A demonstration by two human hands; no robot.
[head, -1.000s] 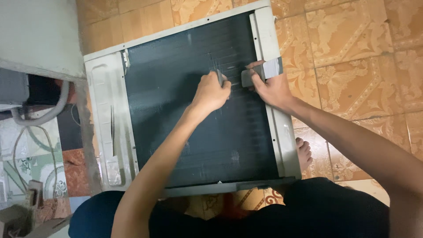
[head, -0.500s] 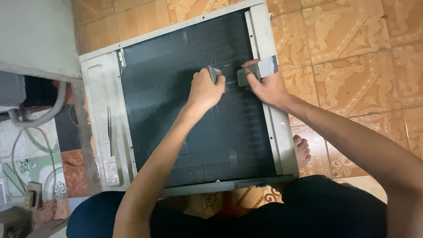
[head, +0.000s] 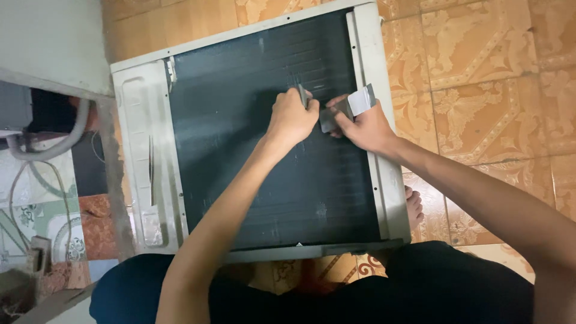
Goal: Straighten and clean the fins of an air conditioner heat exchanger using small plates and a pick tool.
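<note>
While the dark finned coil panel lies flat on the patterned floor tiles, a small grey tool is clenched in the left hand and pressed to its upper fins; just beside, a grey block is gripped by the right hand.

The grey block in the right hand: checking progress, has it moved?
Yes. The grey block has slid inward off the white side rail toward the left hand.

right hand | closer to left hand | grey tool tilted
</note>
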